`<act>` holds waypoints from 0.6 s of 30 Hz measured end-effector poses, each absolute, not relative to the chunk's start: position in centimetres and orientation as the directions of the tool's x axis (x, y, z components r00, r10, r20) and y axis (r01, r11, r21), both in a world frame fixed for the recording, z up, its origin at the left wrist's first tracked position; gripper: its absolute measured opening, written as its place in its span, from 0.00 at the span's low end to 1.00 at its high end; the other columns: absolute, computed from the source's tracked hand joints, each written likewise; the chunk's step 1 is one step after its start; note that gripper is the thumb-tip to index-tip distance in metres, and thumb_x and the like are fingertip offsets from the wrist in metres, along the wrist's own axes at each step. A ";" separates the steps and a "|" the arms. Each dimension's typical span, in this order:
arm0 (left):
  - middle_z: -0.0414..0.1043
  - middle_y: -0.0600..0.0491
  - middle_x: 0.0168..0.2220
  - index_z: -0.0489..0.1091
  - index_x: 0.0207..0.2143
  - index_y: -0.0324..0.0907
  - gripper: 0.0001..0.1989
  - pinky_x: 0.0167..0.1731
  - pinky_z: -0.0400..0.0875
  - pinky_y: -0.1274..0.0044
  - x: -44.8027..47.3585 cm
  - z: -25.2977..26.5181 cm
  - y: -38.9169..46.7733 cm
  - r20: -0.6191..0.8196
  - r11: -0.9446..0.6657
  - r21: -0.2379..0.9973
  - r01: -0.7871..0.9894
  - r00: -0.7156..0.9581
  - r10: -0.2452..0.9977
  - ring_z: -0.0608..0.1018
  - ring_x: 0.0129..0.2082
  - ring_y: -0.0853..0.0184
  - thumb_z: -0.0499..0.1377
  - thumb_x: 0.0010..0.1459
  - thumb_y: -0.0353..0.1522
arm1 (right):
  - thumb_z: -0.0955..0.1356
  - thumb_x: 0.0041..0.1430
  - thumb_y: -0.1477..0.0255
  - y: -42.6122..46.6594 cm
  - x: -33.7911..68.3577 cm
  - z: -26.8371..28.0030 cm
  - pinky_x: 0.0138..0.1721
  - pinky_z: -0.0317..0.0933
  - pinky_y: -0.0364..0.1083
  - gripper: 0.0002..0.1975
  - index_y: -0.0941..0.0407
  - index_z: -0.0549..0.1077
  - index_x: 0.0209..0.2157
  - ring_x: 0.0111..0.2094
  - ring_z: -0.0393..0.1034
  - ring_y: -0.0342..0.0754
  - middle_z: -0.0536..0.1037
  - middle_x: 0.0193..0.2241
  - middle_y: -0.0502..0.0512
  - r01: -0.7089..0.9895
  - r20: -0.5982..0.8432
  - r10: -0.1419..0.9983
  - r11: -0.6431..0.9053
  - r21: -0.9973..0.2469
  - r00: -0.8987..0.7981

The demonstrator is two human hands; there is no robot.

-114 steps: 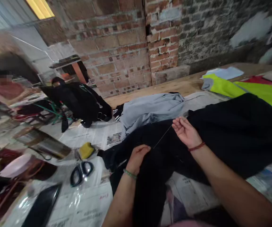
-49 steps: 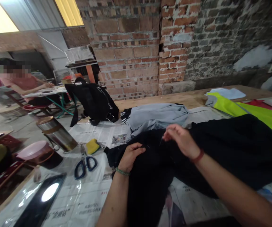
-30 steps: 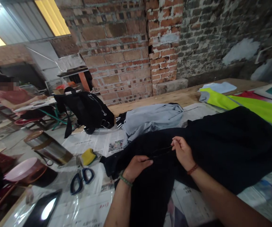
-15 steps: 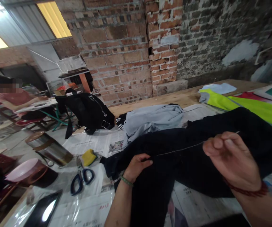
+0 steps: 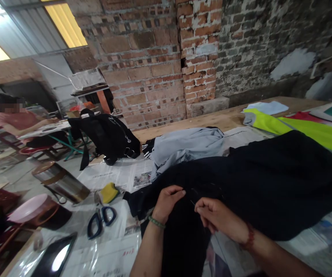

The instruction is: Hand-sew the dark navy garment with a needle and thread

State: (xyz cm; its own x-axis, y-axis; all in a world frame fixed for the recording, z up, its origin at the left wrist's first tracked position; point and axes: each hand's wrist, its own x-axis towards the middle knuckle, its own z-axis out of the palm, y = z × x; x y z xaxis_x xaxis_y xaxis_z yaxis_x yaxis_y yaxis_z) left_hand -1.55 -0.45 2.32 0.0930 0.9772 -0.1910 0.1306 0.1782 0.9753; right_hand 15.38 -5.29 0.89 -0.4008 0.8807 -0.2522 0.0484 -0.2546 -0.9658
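A dark navy garment lies spread over the newspaper in front of me. My left hand, with a green bead bracelet at the wrist, pinches its cloth between thumb and fingers. Close by on the right, my right hand is closed in a pinch on a thin needle, its tip pointing toward the cloth by my left fingertips. Some light thread shows faintly on the dark fabric near the needle. A red bracelet circles my right wrist.
Blue-handled scissors, a yellow sponge, a steel flask and a dark phone or tablet lie at left. Behind are a black bag, grey clothing and a neon-yellow garment. A person sits far left.
My right hand has come down and left from above the garment's right side to beside my left hand. The thread that was stretched taut is now slack. My left hand has barely moved.
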 end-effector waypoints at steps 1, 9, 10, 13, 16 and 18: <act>0.68 0.57 0.20 0.73 0.24 0.38 0.10 0.22 0.58 0.82 -1.5 2.3 -0.5 -0.181 0.169 0.977 0.129 0.087 0.980 0.66 0.20 0.75 0.64 0.37 0.34 | 0.60 0.53 0.67 -4.9 14.9 0.6 0.10 0.43 0.34 0.09 0.58 0.65 0.29 0.08 0.53 0.34 0.64 0.13 0.43 0.074 -0.246 0.904 -0.235 -0.969 -0.350; 0.70 0.56 0.22 0.74 0.26 0.39 0.09 0.25 0.61 0.81 -1.5 2.0 -0.6 -0.121 0.108 0.986 0.130 0.103 0.987 0.68 0.23 0.73 0.63 0.39 0.34 | 0.59 0.53 0.69 -3.7 14.3 -0.2 0.10 0.43 0.35 0.08 0.58 0.66 0.29 0.08 0.53 0.34 0.65 0.13 0.43 0.115 -0.233 0.945 -0.212 -0.971 -0.229; 0.70 0.56 0.22 0.74 0.26 0.39 0.09 0.25 0.61 0.81 -1.5 1.9 -0.6 -0.118 0.104 0.986 0.133 0.104 0.988 0.68 0.23 0.73 0.63 0.39 0.34 | 0.59 0.53 0.69 -3.7 14.3 -0.2 0.10 0.43 0.35 0.08 0.58 0.66 0.28 0.08 0.53 0.34 0.65 0.13 0.43 0.119 -0.238 0.945 -0.216 -0.969 -0.225; 0.71 0.56 0.22 0.74 0.26 0.39 0.09 0.25 0.61 0.81 -1.4 1.8 -0.6 -0.118 0.101 0.984 0.150 0.109 0.987 0.68 0.23 0.72 0.63 0.39 0.34 | 0.59 0.53 0.69 -3.7 14.2 0.0 0.10 0.43 0.35 0.08 0.58 0.66 0.28 0.08 0.54 0.34 0.65 0.12 0.43 0.138 -0.241 0.945 -0.215 -0.967 -0.220; 0.71 0.55 0.23 0.74 0.26 0.39 0.09 0.26 0.62 0.80 -1.4 1.9 -0.6 -0.107 0.086 0.982 0.171 0.119 0.987 0.69 0.24 0.71 0.63 0.39 0.34 | 0.59 0.53 0.70 -3.6 14.2 -0.1 0.10 0.43 0.35 0.08 0.58 0.66 0.28 0.08 0.53 0.34 0.65 0.12 0.43 0.134 -0.232 0.947 -0.206 -0.969 -0.221; 0.71 0.55 0.24 0.74 0.26 0.39 0.09 0.27 0.62 0.80 -1.4 1.9 -0.6 -0.088 0.063 0.982 0.175 0.140 0.986 0.70 0.25 0.71 0.63 0.40 0.34 | 0.59 0.53 0.70 -3.5 14.1 -0.1 0.10 0.43 0.35 0.08 0.58 0.66 0.28 0.08 0.53 0.34 0.65 0.12 0.43 0.124 -0.228 0.947 -0.204 -0.971 -0.226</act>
